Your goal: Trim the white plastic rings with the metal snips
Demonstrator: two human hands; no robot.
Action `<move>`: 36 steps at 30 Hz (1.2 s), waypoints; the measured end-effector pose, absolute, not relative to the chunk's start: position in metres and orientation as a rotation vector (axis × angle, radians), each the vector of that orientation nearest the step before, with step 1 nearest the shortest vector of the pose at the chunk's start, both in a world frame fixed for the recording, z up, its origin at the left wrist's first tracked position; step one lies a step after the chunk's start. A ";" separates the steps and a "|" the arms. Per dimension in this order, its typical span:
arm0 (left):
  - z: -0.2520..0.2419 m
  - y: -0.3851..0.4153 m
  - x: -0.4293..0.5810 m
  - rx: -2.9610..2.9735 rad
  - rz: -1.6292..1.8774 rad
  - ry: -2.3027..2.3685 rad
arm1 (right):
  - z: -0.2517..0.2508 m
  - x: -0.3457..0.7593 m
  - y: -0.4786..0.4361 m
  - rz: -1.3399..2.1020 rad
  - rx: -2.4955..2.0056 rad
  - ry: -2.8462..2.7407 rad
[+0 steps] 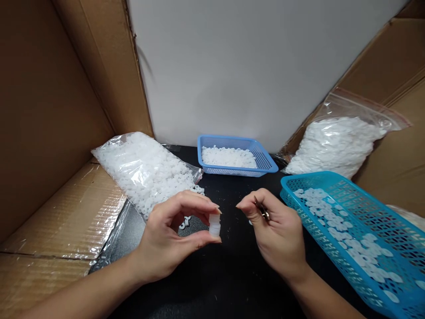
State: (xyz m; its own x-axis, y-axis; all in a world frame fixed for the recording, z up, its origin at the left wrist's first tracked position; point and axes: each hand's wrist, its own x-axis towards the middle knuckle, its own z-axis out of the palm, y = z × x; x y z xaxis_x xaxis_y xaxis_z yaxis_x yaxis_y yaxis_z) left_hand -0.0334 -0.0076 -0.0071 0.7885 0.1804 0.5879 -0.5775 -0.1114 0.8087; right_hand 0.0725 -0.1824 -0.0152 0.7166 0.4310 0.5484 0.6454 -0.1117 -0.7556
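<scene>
My left hand [175, 232] pinches a short stack of translucent white plastic pieces [214, 225] upright between thumb and fingertips. To the right, my right hand [277, 230] is closed around a small shiny metal tool [262, 209], mostly hidden in the fingers; its kind is unclear. The two hands are apart above a black work surface [229, 274]. Behind my left hand, a clear plastic bag [142, 168] full of small white rings lies tilted, with some rings spilled at its mouth. A few loose white rings [184, 222] show under my left hand.
A blue-violet basket [237, 169] with small white pieces stands at the back. On the right is a turquoise basket [335, 177] with scattered flat white pieces. Behind it leans a zip bag [335, 144] of white pieces. Cardboard [66, 208] borders the left, and a white panel [232, 66] the rear.
</scene>
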 end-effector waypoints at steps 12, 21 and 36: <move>-0.012 -0.004 -0.031 1.837 0.782 -0.449 | -0.017 0.058 -0.167 0.622 -1.372 -0.565; -0.014 -0.002 -0.027 1.944 0.714 -0.343 | -0.022 0.058 -0.162 0.849 -1.186 -0.414; -0.023 0.003 -0.019 1.456 0.515 -0.047 | -0.016 0.071 -0.165 0.822 -1.278 -0.565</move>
